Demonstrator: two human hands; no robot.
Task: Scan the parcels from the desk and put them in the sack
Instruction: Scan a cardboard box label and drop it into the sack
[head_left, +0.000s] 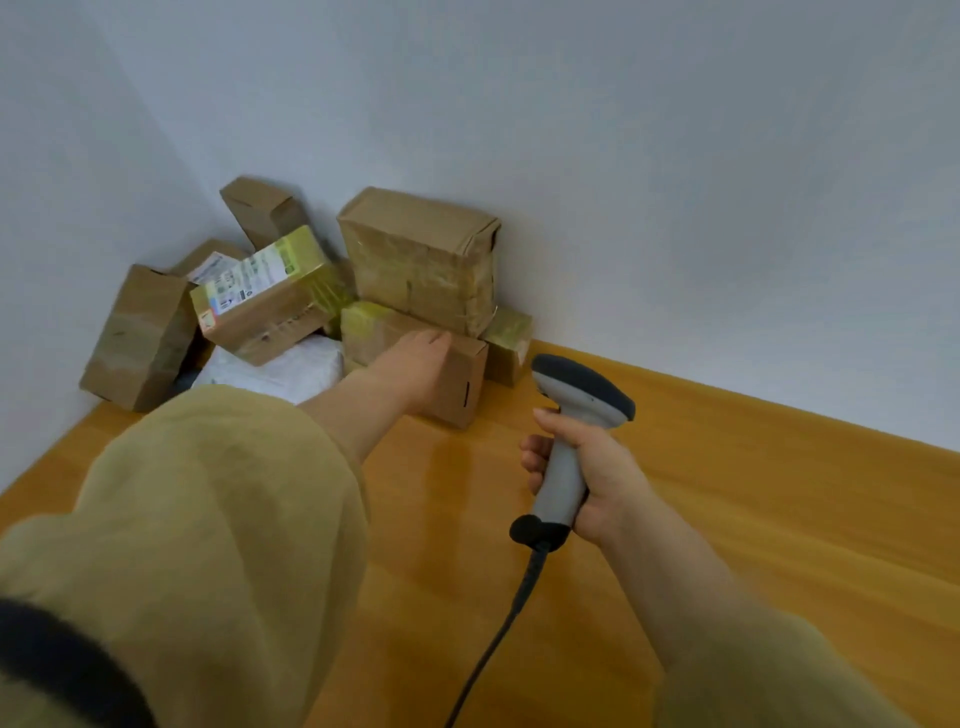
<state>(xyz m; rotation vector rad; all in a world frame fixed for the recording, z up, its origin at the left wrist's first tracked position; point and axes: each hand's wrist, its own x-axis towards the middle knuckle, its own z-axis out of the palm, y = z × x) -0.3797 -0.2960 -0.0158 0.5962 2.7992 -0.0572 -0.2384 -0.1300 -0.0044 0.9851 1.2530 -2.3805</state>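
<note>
Several brown cardboard parcels are piled in the desk's far left corner against the walls. My left hand (415, 364) reaches out and lies on top of a low box (457, 379) at the front of the pile, fingers fairly straight. Above that box stands a large taped box (421, 260). A box with a printed label (260, 296) leans to the left over a white soft parcel (280, 371). My right hand (582, 478) grips the handle of a grey barcode scanner (571, 415), its head pointing toward the pile. No sack is in view.
The orange wooden desk (727, 493) runs to the right along a white wall. The scanner's dark cable (498, 639) trails down toward the near edge. A small taped box (511, 343) sits behind the low box. My tan sleeve covers the lower left.
</note>
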